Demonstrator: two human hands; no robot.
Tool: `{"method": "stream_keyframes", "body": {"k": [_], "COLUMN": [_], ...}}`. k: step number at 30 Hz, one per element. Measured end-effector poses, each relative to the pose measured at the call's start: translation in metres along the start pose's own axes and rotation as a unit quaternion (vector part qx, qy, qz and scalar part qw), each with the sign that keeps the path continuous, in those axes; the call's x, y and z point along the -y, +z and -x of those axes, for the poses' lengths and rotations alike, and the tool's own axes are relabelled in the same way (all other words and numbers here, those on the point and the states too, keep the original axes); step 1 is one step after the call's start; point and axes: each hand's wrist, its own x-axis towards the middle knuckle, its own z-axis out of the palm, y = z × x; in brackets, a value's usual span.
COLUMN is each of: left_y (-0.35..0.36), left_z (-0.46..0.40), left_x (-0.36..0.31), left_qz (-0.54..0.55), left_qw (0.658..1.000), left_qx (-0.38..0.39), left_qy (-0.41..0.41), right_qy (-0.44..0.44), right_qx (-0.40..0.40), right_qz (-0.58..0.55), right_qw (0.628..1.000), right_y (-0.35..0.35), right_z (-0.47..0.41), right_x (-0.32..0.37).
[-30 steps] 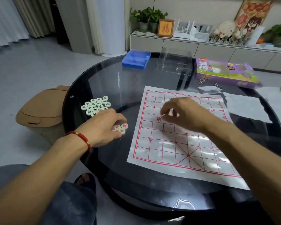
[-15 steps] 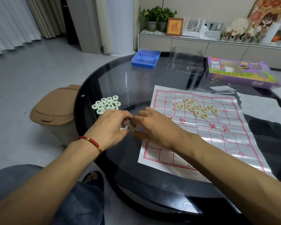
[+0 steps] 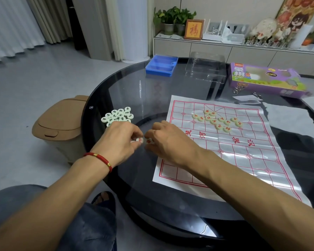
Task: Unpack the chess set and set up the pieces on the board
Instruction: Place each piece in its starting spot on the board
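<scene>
Nearest the camera, two bare forearms reach out over a knee in blue jeans and a sandalled foot on the floor, the left wrist wearing a red cord bracelet (image 3: 99, 158). The two hands meet just off the left edge of the board, over the dark round glass desk (image 3: 116, 87). The left hand (image 3: 120, 142) has its fingers (image 3: 136, 133) curled, pinching a pale round piece with a red character (image 3: 139, 140); the right hand (image 3: 168, 142) has its fingers curled too, pinching a second red-marked piece (image 3: 149, 141) that touches or nearly touches the first. The board (image 3: 243, 160) is a thin white sheet printed with a red grid, lying flat on the desk with its near corner under the right forearm. On its far half a loose cluster of red-character pieces (image 3: 217, 120) lies scattered, not lined up on the crossings. Left of the hands, a heap of pieces with dark characters (image 3: 117, 115) sits on the bare glass, well apart from the board. Farther back stand a blue tray (image 3: 161, 65), a clear plastic lid (image 3: 205, 67) and the purple game box (image 3: 265, 78), with a white slip of paper (image 3: 246, 99) just before the box. Beside the desk on the floor is a tan lidded bin (image 3: 60, 122). Against the far wall a low cabinet (image 3: 225, 49) carries potted plants and a framed red character.
</scene>
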Motion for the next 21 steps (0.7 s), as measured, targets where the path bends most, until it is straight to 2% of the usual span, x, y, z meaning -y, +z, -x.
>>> {"method": "stream_keyframes", "body": {"k": [6,16,19,21], "left_y": [-0.008,-0.008,-0.007,-0.002], "left_z": [-0.004,-0.016,-0.027,-0.037], "left_x": [-0.003,-0.024,-0.039,-0.053], "left_qz": [0.028,0.045,0.075,0.083], "left_qw": [0.998,0.994,0.990,0.992], "left_qx": [-0.063,-0.099,-0.117,-0.100], "left_qy": [0.004,0.003,-0.004,0.010], "right_qy": [0.000,0.006,0.064,0.132], "right_qx": [-0.025,-0.060,-0.054,-0.052], "right_qz": [-0.013,-0.053,-0.053,-0.046], "right_qw": [1.000,0.997,0.995,0.989], "right_y": [0.005,-0.004,-0.026,-0.042], "right_z": [0.000,0.000,0.007,0.019], "right_x": [0.000,-0.009,-0.039,-0.075]}}
